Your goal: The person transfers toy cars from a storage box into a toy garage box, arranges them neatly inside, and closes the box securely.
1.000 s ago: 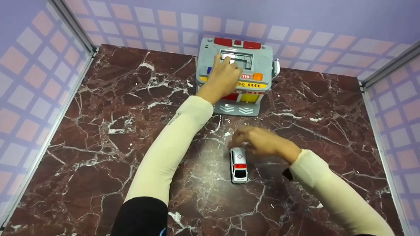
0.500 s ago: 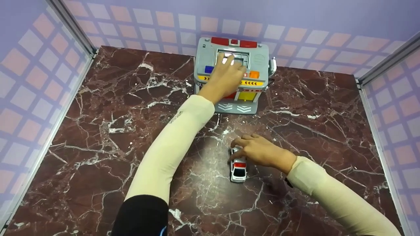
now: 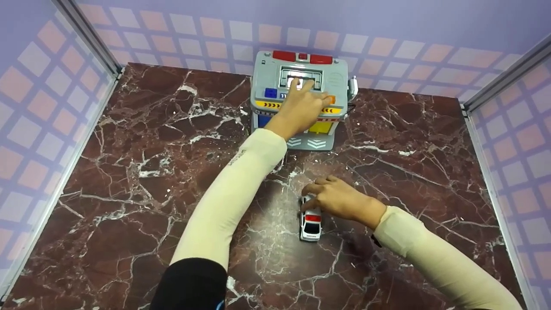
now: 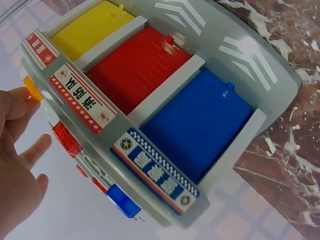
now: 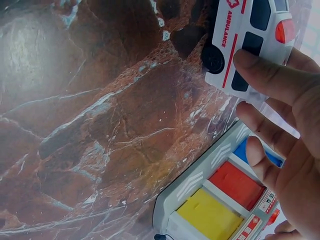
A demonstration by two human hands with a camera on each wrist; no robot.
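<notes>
A grey toy rescue station (image 3: 263,71) stands against the back wall, with yellow (image 4: 90,30), red (image 4: 137,67) and blue doors (image 4: 200,120), all closed, along its front. My left hand (image 3: 301,107) reaches over its roof, and a finger touches the orange button (image 4: 32,89) at the roof's front edge. The other fingers are spread over the roof. Nearer to me, my right hand (image 3: 338,199) pinches the rear of a white toy ambulance (image 3: 311,230) between thumb and fingers. Its front, with a red light bar, points toward me. The right wrist view shows its side lettering (image 5: 229,40).
Dark red marble-patterned tabletop (image 3: 206,159) lies under everything. A tiled-pattern wall (image 3: 206,28) rises behind the station, and side panels (image 3: 43,107) with metal rails flank the table. A white part (image 3: 353,86) sticks out from the station's right side.
My left hand has shifted right across the station's roof to the orange button. My right hand has come down onto the ambulance's rear and now grips it; the ambulance has hardly moved.
</notes>
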